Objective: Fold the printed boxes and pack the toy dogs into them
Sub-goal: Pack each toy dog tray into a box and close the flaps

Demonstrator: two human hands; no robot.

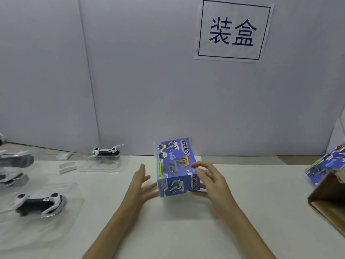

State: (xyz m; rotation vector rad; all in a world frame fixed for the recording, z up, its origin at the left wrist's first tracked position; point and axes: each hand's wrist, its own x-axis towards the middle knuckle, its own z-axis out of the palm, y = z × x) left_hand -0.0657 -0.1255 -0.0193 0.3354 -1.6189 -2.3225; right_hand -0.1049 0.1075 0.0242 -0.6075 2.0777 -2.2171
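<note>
A blue printed box (174, 165) with dog pictures stands folded into shape in the middle of the table. My right hand (209, 181) grips its right side, fingers on top and thumb under the near corner. Just left of the box, my left hand (142, 186) is spread open and holds nothing. Black-and-white toy dogs lie in clear plastic trays on the left: one near the back wall (105, 153), one at the near left (38, 201), and more blurred ones at the left edge (13, 161).
Flat printed boxes (325, 164) lie at the far right beside an open brown carton (328, 200). Two small white plastic pieces (67, 167) sit near the back left. A white partition with a paper sign (233, 30) closes off the rear.
</note>
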